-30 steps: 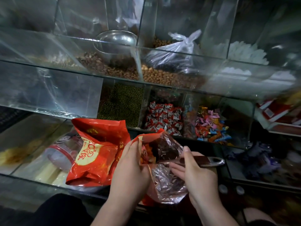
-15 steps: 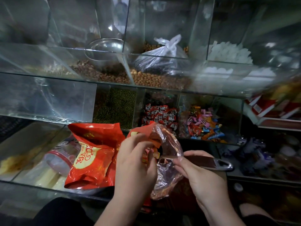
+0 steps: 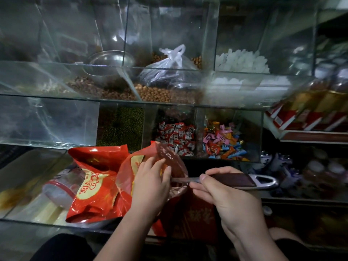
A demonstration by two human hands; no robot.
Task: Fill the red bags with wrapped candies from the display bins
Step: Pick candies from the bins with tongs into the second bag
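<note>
My left hand [image 3: 150,182] grips the mouth of a red bag with a clear window [image 3: 170,161], holding it open. My right hand [image 3: 224,193] pinches the dark handle of a metal scoop [image 3: 243,180], whose front end pokes into the bag's mouth and is hidden there. A second red bag with gold print [image 3: 94,183], puffed up, lies to the left on the glass counter. Behind them a glass bin holds red-and-white wrapped candies [image 3: 176,137], and the bin to its right holds mixed coloured wrapped candies [image 3: 222,142].
A bin of green beans [image 3: 122,127] stands left of the candy bins. The upper shelf holds nuts, a metal bowl [image 3: 110,62], a knotted clear plastic bag [image 3: 169,66] and white pieces [image 3: 243,62]. Red boxes [image 3: 305,115] sit at the right. A plastic jar [image 3: 58,189] lies at the left.
The view has tilted down a little, so the bins sit higher in frame. My left hand has shifted up on the bag's mouth. The scoop stays in the bag opening.
</note>
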